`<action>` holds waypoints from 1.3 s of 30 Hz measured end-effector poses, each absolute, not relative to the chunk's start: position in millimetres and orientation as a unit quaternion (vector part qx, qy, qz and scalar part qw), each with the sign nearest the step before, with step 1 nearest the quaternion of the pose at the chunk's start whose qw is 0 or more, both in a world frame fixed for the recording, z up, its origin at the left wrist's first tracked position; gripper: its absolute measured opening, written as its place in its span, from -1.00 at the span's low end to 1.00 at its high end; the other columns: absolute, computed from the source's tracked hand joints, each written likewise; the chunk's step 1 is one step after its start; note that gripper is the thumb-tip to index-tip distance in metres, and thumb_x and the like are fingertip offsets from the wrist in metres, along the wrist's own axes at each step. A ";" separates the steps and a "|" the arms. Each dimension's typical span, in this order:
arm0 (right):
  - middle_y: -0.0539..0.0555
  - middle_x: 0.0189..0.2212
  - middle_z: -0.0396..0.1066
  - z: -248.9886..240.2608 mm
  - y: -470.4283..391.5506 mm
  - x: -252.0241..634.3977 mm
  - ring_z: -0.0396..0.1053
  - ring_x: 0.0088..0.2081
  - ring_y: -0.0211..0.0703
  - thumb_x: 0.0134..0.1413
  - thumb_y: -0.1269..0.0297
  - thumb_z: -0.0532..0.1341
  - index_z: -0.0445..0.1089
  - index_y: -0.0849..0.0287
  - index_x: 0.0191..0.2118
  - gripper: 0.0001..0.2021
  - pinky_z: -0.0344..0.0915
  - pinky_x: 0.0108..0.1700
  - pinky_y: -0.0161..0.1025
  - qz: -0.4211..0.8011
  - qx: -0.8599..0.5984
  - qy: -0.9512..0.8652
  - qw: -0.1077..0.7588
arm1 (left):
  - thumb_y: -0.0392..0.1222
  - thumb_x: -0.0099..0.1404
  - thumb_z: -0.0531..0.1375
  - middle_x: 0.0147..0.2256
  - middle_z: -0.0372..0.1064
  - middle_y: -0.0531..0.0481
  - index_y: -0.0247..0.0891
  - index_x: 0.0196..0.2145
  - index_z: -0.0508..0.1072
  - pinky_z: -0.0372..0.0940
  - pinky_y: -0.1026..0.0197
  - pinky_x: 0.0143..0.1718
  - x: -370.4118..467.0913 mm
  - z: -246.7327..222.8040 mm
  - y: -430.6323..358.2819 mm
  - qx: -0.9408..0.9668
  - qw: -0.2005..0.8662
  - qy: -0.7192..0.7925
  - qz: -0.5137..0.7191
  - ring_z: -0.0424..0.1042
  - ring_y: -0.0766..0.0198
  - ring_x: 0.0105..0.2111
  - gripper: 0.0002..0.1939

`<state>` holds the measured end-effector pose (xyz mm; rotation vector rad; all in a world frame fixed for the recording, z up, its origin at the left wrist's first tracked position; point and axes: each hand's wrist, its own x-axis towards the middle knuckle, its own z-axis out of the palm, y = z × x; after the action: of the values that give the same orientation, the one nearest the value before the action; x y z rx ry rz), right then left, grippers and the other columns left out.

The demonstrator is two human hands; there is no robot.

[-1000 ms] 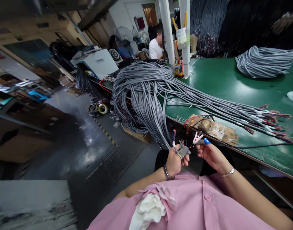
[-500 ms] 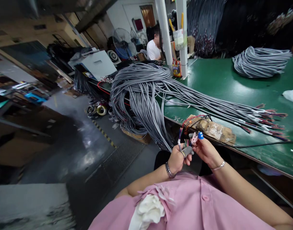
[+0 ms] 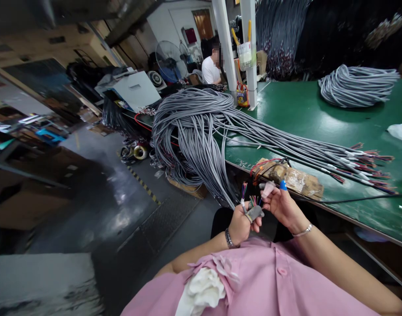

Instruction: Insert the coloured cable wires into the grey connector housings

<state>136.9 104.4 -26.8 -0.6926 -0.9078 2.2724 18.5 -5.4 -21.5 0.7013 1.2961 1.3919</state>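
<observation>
My left hand [image 3: 239,226] is closed on a grey cable, whose end rises beside the fingers with a white band [image 3: 243,202] and loose coloured wires [image 3: 244,189]. More thin coloured wires [image 3: 254,201] fan out above the same hand's grip. A grey cover [image 3: 255,213] seems to sit on the left thumb. Just to the right is my right hand [image 3: 284,210], its thumb raised apart from the index finger. That thumb wears a blue fingertip cover [image 3: 282,185]; a pinkish wrap [image 3: 269,189] is around the index finger. Its other fingers are near the fanned wires.
Many grey cables [image 3: 201,127] drape over the edge of the green table [image 3: 286,118], their stripped ends [image 3: 368,169] lying to the right. A taped block [image 3: 291,177] sits near the front edge. Farther back are a coiled cable bundle [image 3: 357,85], white posts [image 3: 251,83] and a seated person [image 3: 210,70].
The right thumb has lifted away from the index finger, and the right hand has shifted slightly right. My left hand has moved slightly left and down, still holding the cable.
</observation>
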 end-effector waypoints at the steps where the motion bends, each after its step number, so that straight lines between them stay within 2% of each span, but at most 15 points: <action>1: 0.07 -0.36 0.41 -26.7 104.9 137.7 0.31 -0.41 -0.21 0.03 -0.23 0.11 0.44 0.09 -0.24 -0.52 0.28 -0.41 -0.29 0.854 -0.261 -0.340 0.294 | 0.11 0.14 0.23 -0.67 0.32 0.05 -0.33 -0.52 0.36 0.00 0.38 -0.76 18.8 -20.9 -6.8 0.294 0.520 0.543 0.590 0.22 0.44 -0.78 -0.60; 4: 0.04 -0.38 0.41 -28.4 105.6 137.9 0.32 -0.40 -0.24 0.04 -0.05 0.23 0.45 0.11 -0.27 -0.68 0.27 -0.41 -0.32 0.849 -0.271 -0.329 0.313 | 0.10 0.17 0.21 -0.66 0.32 0.07 -0.32 -0.48 0.36 -0.02 0.38 -0.76 21.2 -17.9 -6.7 0.290 0.495 0.541 0.614 0.22 0.45 -0.77 -0.62; 6: 0.04 -0.40 0.41 -30.2 104.9 137.1 0.31 -0.41 -0.25 0.04 -0.02 0.24 0.45 0.13 -0.30 -0.70 0.27 -0.42 -0.33 0.846 -0.271 -0.327 0.322 | 0.10 0.18 0.20 -0.65 0.32 0.08 -0.32 -0.47 0.35 -0.01 0.38 -0.75 23.5 -15.7 -3.7 0.284 0.488 0.541 0.624 0.21 0.46 -0.78 -0.62; 10: 0.04 -0.42 0.40 -34.5 103.6 136.4 0.31 -0.42 -0.23 0.02 -0.06 0.24 0.44 0.13 -0.31 -0.67 0.27 -0.41 -0.31 0.840 -0.283 -0.334 0.320 | 0.10 0.18 0.20 -0.65 0.31 0.09 -0.31 -0.48 0.33 0.00 0.38 -0.75 27.7 -15.5 4.1 0.264 0.480 0.548 0.633 0.21 0.47 -0.77 -0.62; 18: 0.08 -0.30 0.47 -41.4 105.3 135.7 0.37 -0.29 -0.12 -0.01 -0.03 0.28 0.46 0.09 -0.26 -0.69 0.32 -0.28 -0.22 0.830 -0.297 -0.328 0.341 | 0.09 0.18 0.19 -0.66 0.30 0.09 -0.30 -0.52 0.31 -0.04 0.39 -0.75 30.4 -21.2 9.1 0.260 0.484 0.555 0.625 0.22 0.47 -0.77 -0.62; 22: 0.06 -0.28 0.47 -41.1 103.6 134.4 0.37 -0.30 -0.15 0.00 -0.03 0.27 0.47 0.08 -0.27 -0.71 0.30 -0.28 -0.23 0.835 -0.292 -0.318 0.342 | 0.08 0.17 0.21 -0.67 0.30 0.09 -0.30 -0.52 0.30 -0.04 0.39 -0.76 31.4 -22.1 8.2 0.258 0.487 0.555 0.623 0.22 0.46 -0.78 -0.63; 28: 0.06 -0.31 0.46 -34.7 103.1 137.0 0.37 -0.36 -0.20 0.04 -0.20 0.13 0.46 0.07 -0.27 -0.57 0.31 -0.36 -0.27 0.859 -0.268 -0.302 0.315 | 0.10 0.19 0.19 -0.65 0.31 0.08 -0.31 -0.50 0.31 -0.04 0.39 -0.77 29.5 -24.7 0.9 0.267 0.486 0.553 0.622 0.22 0.46 -0.78 -0.61; 32: 0.07 -0.36 0.45 -26.2 106.2 139.1 0.34 -0.43 -0.25 0.06 -0.16 0.14 0.46 0.11 -0.28 -0.58 0.32 -0.43 -0.32 0.872 -0.257 -0.301 0.288 | 0.09 0.22 0.18 -0.63 0.33 0.08 -0.31 -0.46 0.34 0.05 0.39 -0.75 23.0 -21.4 -3.3 0.307 0.437 0.570 0.625 0.24 0.45 -0.75 -0.63; 36: 0.02 -0.46 0.39 -22.9 105.6 138.0 0.29 -0.48 -0.30 0.06 0.00 0.24 0.46 0.14 -0.29 -0.71 0.31 -0.46 -0.37 0.845 -0.276 -0.325 0.321 | 0.09 0.25 0.16 -0.60 0.34 0.06 -0.33 -0.43 0.37 0.14 0.39 -0.68 17.4 -11.9 -1.6 0.360 0.369 0.595 0.617 0.28 0.45 -0.71 -0.62; 39: 0.04 -0.47 0.38 -29.5 102.1 137.6 0.28 -0.48 -0.27 0.09 -0.07 0.17 0.45 0.16 -0.30 -0.64 0.30 -0.45 -0.34 0.800 -0.296 -0.374 0.364 | 0.10 0.25 0.14 -0.59 0.34 0.05 -0.33 -0.42 0.37 0.17 0.39 -0.66 16.9 -7.9 0.2 0.387 0.342 0.604 0.607 0.29 0.45 -0.69 -0.62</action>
<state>137.6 102.1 -29.5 -0.7627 -0.9628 2.0585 16.9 0.2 -7.9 1.0050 1.5710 1.5778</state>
